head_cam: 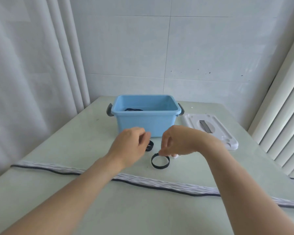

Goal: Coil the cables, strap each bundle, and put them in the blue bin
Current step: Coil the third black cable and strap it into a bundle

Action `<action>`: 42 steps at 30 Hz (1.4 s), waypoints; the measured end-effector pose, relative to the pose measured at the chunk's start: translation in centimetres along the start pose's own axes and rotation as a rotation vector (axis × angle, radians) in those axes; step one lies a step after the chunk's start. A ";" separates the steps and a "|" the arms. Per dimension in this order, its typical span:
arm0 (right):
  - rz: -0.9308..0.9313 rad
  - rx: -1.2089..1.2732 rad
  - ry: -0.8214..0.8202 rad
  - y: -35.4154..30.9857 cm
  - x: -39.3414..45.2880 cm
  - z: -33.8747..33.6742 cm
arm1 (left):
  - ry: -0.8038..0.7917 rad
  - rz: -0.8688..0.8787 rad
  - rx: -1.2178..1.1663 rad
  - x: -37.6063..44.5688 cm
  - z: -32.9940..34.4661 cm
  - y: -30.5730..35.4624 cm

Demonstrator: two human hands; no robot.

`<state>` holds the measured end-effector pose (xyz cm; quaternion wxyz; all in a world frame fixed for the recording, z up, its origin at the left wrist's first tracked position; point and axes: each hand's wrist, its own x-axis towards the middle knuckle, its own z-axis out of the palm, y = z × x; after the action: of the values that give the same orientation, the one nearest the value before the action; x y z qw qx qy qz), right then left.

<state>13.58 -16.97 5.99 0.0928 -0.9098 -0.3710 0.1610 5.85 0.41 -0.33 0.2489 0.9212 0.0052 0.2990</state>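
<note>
The blue bin stands at the middle of the table with a dark coiled cable on its floor. In front of it my right hand pinches the top edge of a black strap loop that stands on the table. My left hand has its fingers curled over a second black strap, part of which is hidden under the fingers. A long cable, white braided with a dark edge, lies stretched across the table under both forearms.
The bin's white lid lies flat to the right of the bin. Curtains hang at the left and right edges, and a tiled wall closes the back. The table is pale green.
</note>
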 end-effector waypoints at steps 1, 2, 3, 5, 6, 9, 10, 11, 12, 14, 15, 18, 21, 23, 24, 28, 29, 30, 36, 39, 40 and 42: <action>-0.004 -0.024 -0.050 -0.6 -0.2 0.2 | -0.013 0.010 -0.012 -1.2 0.4 -0.1; -0.008 -0.039 -0.095 -1.2 -0.3 0.4 | -0.007 0.030 -0.020 -2.3 0.8 -0.3; -0.010 -0.063 -0.139 -2.1 -0.5 0.9 | 0.013 0.054 -0.034 -3.7 1.1 -0.5; -0.009 -0.103 -0.240 -3.8 -0.5 2.6 | 0.034 0.091 -0.077 -5.7 1.7 -0.8; -0.006 -0.112 -0.273 -4.4 -0.3 3.8 | 0.028 0.103 -0.095 -6.2 1.9 -1.0; -0.002 -0.138 -0.151 -4.8 -0.4 7.0 | 0.037 0.167 -0.074 -6.3 2.1 -1.0; -0.013 -0.118 -0.076 -4.4 -0.8 7.6 | 0.038 0.173 -0.083 -6.2 1.9 -0.9; -0.031 -0.066 -0.010 -4.0 -1.3 8.2 | 0.036 0.183 -0.103 -6.1 1.8 -0.9; -0.060 0.004 0.056 -3.6 -2.1 9.0 | 0.038 0.200 -0.121 -6.2 1.8 -1.0; -0.125 0.121 0.230 -2.9 -3.6 11.0 | 0.039 0.231 -0.141 -6.3 2.1 -0.8; -0.156 0.103 0.330 -2.7 -4.4 12.2 | 0.039 0.242 -0.146 -6.5 2.2 -0.6; -0.155 -0.091 0.524 -1.9 -4.4 15.2 | 0.064 0.245 -0.083 -6.5 2.4 -0.1; -0.068 -0.113 0.670 -2.3 -4.9 15.5 | 0.060 0.289 -0.054 -7.5 2.3 0.1; -0.047 -0.064 0.724 -2.8 -6.0 15.4 | 0.032 0.333 -0.010 -8.5 1.7 0.0; -0.048 -0.029 0.735 -3.0 -6.5 15.3 | 0.018 0.345 0.026 -9.1 1.4 -0.3; 0.028 0.090 0.686 -2.8 -8.9 14.9 | 0.007 0.317 0.122 -11.7 -1.0 -2.1; 0.052 0.072 0.660 -2.6 -9.6 15.0 | 0.012 0.304 0.162 -12.5 -1.8 -2.6; 0.076 0.051 0.640 -2.1 -10.0 15.1 | 0.003 0.267 0.204 -12.9 -2.6 -3.2; 0.289 0.095 0.534 0.3 -12.3 14.2 | -0.118 0.184 0.491 -15.9 -9.6 -8.4; 0.360 0.120 0.478 1.3 -13.5 13.1 | -0.300 0.032 0.634 -17.2 -14.1 -11.5; 0.373 0.120 0.463 1.6 -13.8 12.8 | -0.344 -0.027 0.696 -17.2 -15.2 -12.4; 0.387 0.116 0.426 1.6 -14.3 12.5 | -0.414 -0.148 0.811 -17.1 -17.1 -12.8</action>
<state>0.50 -27.60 -2.91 0.1881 -0.9702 -0.1527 0.0023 -15.84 16.71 -3.68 -0.1151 0.9817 0.1374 0.0639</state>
